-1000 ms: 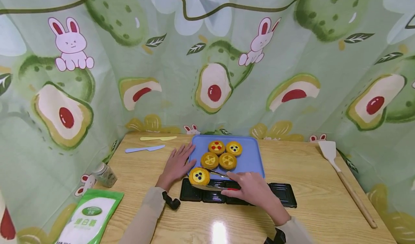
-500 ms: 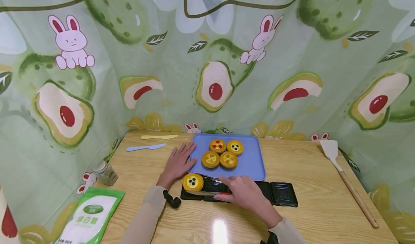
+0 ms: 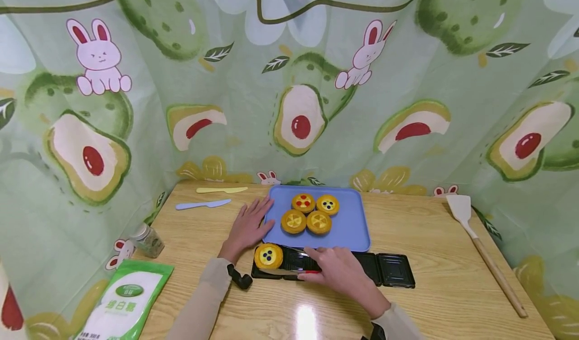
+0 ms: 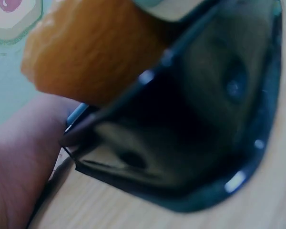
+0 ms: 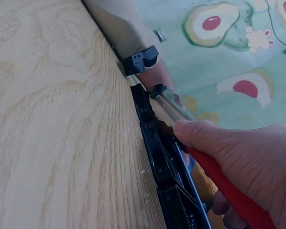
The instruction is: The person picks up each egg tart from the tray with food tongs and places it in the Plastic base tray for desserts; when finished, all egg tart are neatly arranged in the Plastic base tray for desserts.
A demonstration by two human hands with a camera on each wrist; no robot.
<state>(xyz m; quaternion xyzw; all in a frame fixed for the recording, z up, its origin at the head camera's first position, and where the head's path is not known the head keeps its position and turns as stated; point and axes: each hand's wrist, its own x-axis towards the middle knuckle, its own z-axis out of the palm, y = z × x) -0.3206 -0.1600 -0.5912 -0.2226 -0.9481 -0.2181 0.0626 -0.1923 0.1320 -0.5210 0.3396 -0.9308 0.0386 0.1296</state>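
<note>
My right hand point(image 3: 341, 274) grips a pair of tongs with red handles point(image 5: 229, 188), its metal arms pointing left. Between the arms' ends is an egg tart point(image 3: 269, 256) with dark berry-like dots, at the leftmost compartment of a black plastic tray point(image 3: 396, 270). In the left wrist view the tart point(image 4: 95, 52) sticks up above the black wall. My left hand point(image 3: 248, 227) rests with spread fingers at the left edge of a blue tray point(image 3: 350, 219). Several more tarts point(image 3: 318, 222) sit together on the blue tray, one with red dots.
A yellow knife point(image 3: 221, 190) and a blue knife point(image 3: 203, 205) lie at the back left. Nearer on the left are a glass jar point(image 3: 148, 241) and a green-white bag point(image 3: 128, 300). A white spatula with a wooden handle point(image 3: 488, 264) lies on the right. Patterned curtain surrounds the table.
The tongs and the egg tart have moved left and down, from over the blue tray's front edge to the black tray's leftmost compartment. My left hand has stayed put.
</note>
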